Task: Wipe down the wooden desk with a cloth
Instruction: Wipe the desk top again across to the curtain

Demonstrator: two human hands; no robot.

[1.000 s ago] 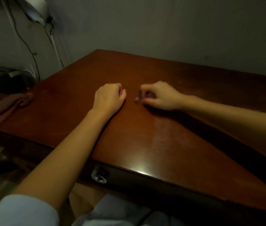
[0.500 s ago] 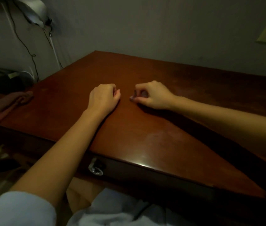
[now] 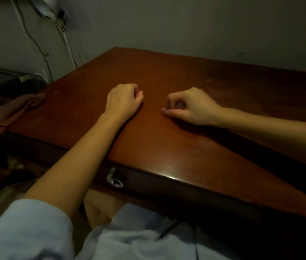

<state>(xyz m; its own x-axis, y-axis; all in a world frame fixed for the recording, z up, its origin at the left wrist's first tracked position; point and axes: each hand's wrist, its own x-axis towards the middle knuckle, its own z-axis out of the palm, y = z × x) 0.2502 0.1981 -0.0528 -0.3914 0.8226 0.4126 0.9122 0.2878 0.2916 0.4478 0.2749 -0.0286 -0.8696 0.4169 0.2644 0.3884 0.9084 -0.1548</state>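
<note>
Cloth (image 3: 11,111), pinkish and crumpled, lies well to the left of the left hand (image 3: 124,100), draped over the left edge of the desk (image 3: 167,143), with neither hand touching it.

Nearest the camera, a pale blue sleeve (image 3: 26,228) covers the left upper arm. To its right a pale garment (image 3: 139,237) spreads over the lap, with a bare knee (image 3: 99,209) showing just under the desk front. A metal handle (image 3: 114,178) hangs on the dark desk front, below the left forearm where it crosses the edge.

Farther in, both hands rest on the reddish-brown wood, near each other but apart, with bare desk between them. The left hand is a loose fist, knuckles up and fingers tucked under, holding nothing that can be seen. To its right, the right hand (image 3: 189,107) has its fingers curled in, and its forefinger bends toward the thumb, which lies flat along the wood. No object shows between them. The right forearm lies across the desk toward the right edge of the view.

Beyond the hands the desk runs back to a grey wall (image 3: 186,25). Behind the cloth, to the far left of the hands, dark cables (image 3: 41,47) hang down the wall from a blurred pale fixture (image 3: 45,8).
</note>
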